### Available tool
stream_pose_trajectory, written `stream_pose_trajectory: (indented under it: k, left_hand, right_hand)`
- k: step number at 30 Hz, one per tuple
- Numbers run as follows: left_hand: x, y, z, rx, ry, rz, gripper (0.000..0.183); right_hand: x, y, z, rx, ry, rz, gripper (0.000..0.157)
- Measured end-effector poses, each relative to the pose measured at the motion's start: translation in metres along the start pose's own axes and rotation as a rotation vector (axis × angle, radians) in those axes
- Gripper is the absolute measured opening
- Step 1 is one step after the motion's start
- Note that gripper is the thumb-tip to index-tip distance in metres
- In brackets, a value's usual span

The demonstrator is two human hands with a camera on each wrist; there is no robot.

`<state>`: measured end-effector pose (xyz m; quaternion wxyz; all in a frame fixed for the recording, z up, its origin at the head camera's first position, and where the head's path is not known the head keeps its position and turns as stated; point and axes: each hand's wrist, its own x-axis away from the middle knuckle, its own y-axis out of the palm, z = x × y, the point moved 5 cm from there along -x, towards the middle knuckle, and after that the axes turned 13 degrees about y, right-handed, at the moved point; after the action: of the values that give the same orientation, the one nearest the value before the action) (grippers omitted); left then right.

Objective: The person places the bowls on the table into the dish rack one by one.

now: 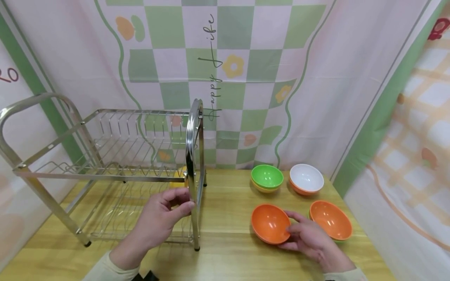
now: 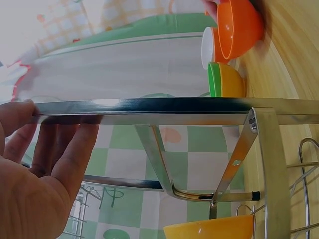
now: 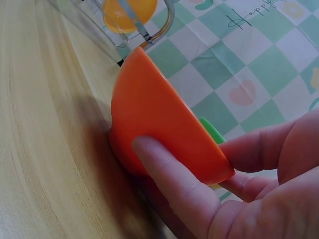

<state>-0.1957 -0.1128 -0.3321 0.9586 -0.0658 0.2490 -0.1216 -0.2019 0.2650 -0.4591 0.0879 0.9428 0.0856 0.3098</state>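
Observation:
With thumb and fingers, my left hand [image 1: 158, 218] pinches the right front post of a two-tier metal dish rack [image 1: 105, 176]. In the left wrist view, the fingertips [image 2: 88, 133] lie along that post. My right hand [image 1: 311, 238] holds an orange bowl [image 1: 270, 223] at its right side, thumb on one face and fingers at the rim. The right wrist view shows this bowl [image 3: 154, 119] tilted close over the wooden table, its shadow beside it. A yellow bowl [image 2: 214, 230] sits in the rack's lower tier, partly hidden behind the post in the head view.
Behind the held bowl stand a green bowl [image 1: 267, 176] stacked on a yellow one and a white-lined bowl [image 1: 306, 178] with an orange outside. An orange bowl [image 1: 331, 220] rests on a green one to the right. A checked curtain [image 1: 233, 27] hangs behind the table [image 1: 228, 257].

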Motion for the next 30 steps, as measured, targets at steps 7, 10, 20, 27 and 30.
stream_pose_trajectory:
  k: [7,10,20,27,30]
  left_hand:
    - [0.001,0.0,-0.001,-0.011,0.017,0.001,0.018]
    - [0.001,0.0,-0.001,-0.014,0.028,0.0,0.017]
    - [0.002,0.001,-0.001,-0.013,0.044,0.0,0.017]
    - [0.003,0.001,0.0,-0.021,0.054,0.005,0.015]
    - [0.003,0.001,0.001,-0.027,0.054,0.022,0.014]
  right_hand:
    - [0.002,-0.001,0.0,0.006,-0.013,-0.027,0.074]
    - [0.003,-0.001,-0.001,0.006,-0.017,-0.034,0.074]
    - [0.013,0.004,-0.009,0.02,-0.056,-0.033,0.073]
    - [0.022,0.007,-0.015,-0.011,-0.057,-0.014,0.075]
    - [0.025,0.008,-0.017,-0.019,-0.066,-0.018,0.074]
